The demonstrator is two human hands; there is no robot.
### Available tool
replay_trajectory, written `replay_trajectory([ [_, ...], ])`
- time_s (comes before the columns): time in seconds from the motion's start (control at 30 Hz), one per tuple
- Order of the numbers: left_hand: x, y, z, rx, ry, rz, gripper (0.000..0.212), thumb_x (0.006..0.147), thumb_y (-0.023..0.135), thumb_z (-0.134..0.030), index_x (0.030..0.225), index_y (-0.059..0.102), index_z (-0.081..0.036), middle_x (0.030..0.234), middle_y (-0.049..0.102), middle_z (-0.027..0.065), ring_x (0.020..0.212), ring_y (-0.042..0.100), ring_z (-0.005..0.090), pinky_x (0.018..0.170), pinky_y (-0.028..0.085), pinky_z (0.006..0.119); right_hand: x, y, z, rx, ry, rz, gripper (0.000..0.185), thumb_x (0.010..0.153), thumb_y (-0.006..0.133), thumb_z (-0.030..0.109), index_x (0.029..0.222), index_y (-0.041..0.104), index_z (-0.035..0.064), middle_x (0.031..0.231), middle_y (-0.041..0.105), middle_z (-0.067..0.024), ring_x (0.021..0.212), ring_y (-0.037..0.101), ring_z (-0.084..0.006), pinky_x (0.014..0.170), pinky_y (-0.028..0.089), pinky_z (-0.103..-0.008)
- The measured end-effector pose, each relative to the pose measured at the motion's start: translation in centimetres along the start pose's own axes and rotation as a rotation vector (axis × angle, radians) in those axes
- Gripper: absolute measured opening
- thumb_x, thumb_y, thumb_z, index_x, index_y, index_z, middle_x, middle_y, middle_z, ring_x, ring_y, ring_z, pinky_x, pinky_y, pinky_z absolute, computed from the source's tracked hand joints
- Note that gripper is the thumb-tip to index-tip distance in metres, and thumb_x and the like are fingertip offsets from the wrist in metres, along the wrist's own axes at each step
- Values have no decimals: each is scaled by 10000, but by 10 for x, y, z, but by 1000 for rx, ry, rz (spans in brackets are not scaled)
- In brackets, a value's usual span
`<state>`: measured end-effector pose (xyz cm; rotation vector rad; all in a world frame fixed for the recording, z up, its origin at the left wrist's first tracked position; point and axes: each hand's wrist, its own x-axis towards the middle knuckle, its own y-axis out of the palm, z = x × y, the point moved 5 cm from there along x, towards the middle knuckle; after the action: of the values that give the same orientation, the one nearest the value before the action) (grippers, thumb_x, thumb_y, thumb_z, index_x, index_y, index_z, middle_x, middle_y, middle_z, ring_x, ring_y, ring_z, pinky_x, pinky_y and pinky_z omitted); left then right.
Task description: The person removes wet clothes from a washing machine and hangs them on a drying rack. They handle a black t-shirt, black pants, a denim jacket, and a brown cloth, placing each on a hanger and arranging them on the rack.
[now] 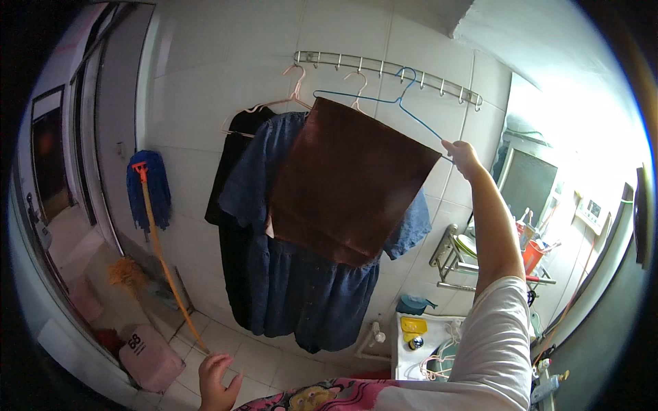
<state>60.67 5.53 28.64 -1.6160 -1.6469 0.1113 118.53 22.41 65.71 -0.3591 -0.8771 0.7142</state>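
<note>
My right hand [461,157] is raised and grips the lower right corner of a blue clothes hanger [378,98]. A dark brown cloth [354,180] drapes over that hanger's bar. The hanger's hook overlaps the wall hook rail [380,66]; I cannot tell whether it rests on it. Behind the cloth, a blue short-sleeved denim garment [313,303] and a black garment [234,190] hang on pink hangers [296,92]. My left hand [218,383] is low at the front, thumb apart from the fingers, holding nothing visible. It is nearest the mop handle's lower end.
A blue-headed mop [149,205] leans head-up against the wall at left, near a broom [126,272] and a pink bin [151,357]. At right are a metal rack [457,269], an orange cup [533,255] and a white washstand or machine top [403,354] holding loose hangers.
</note>
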Motion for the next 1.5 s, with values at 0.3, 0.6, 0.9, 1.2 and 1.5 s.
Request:
replay_trajectory([
  [0.3, -34, 29, 43, 13, -124, 159, 416, 709, 646, -300, 1023, 579, -34, 1066, 544, 143, 1022, 492, 299, 886, 371, 386, 42, 15, -57, -85, -61, 50, 489, 734, 634, 482, 675, 585, -2, 463, 425, -32, 403, 381, -118, 374, 337, -287],
  [0.6, -18, 36, 41, 40, -26, 258, 364, 712, 642, -264, 998, 590, -45, 1014, 564, 106, 960, 522, 282, 837, 395, 371, -73, 71, -6, -429, -518, -619, 409, 829, 533, 279, 1174, 463, 71, 1308, 347, -129, 1215, 302, -297, 1016, 247, -418],
  [0.9, 21, 71, 42, -103, 189, 536, 336, 704, 649, -204, 995, 588, -47, 1015, 564, 92, 962, 524, 259, 829, 406, 347, -385, 292, -184, -706, -259, 1312, 488, 806, 496, 400, 1206, 458, 121, 1220, 448, -114, 1103, 443, -278, 922, 359, -381],
  [1.2, 23, 101, 58, -187, 131, 802, 330, 700, 629, -114, 1010, 567, -20, 1017, 558, 117, 946, 533, 278, 820, 415, 341, -573, 242, -216, -37, 270, 947, 308, 782, 541, 331, 908, 610, 59, 805, 600, -179, 781, 560, -365, 678, 445, -426],
  [1.5, 20, 177, -3, -113, 226, 978, 318, 690, 629, -99, 996, 578, -30, 1020, 558, 125, 949, 531, 289, 810, 419, 343, -588, 93, -282, -161, 643, 411, 205, 795, 557, 242, 913, 628, 91, 822, 616, -138, 760, 578, -321, 667, 457, -376],
])
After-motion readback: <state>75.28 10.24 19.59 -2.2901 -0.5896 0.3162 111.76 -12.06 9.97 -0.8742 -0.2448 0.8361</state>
